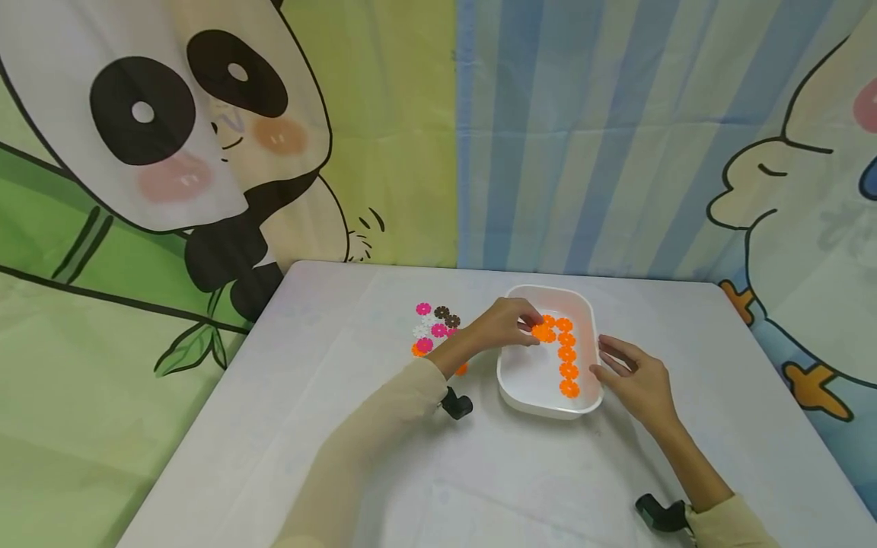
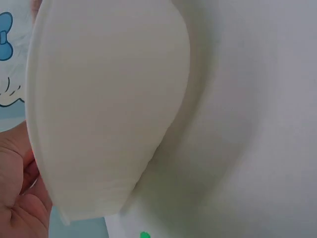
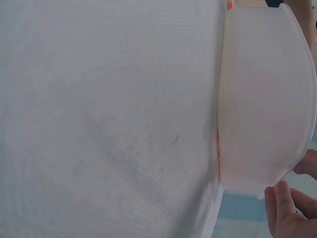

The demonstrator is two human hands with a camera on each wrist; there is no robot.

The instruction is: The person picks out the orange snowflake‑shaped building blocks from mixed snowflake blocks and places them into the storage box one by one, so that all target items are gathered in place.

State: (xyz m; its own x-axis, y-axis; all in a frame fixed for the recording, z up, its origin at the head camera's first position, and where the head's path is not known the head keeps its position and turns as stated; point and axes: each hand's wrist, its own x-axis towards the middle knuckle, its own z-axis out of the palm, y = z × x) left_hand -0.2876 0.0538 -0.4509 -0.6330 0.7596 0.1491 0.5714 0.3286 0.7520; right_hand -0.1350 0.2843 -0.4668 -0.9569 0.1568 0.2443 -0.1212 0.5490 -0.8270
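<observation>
At the upper left of a white plastic tub [image 1: 527,396], my left hand [image 1: 503,323] pinches an orange flower-shaped disc [image 1: 541,332] over the rim. Several more orange discs [image 1: 568,371] lie inside, in a line down the tub's right half that bends left at the top. My right hand [image 1: 637,380] grips the tub's right rim with thumb and bent fingers. The left wrist view shows the tub's outer wall [image 2: 109,99] with part of the left palm [image 2: 17,183] behind it. Right-hand fingers [image 3: 285,201] touch the rim in the right wrist view.
Left of the tub, loose pink, brown, white and orange discs [image 1: 438,330] lie in a pile, partly behind the left forearm. The white-covered table [image 1: 329,320] meets a cartoon-printed curtain [image 1: 397,152] at the back. Black wrist devices [image 1: 455,403] hang at both forearms.
</observation>
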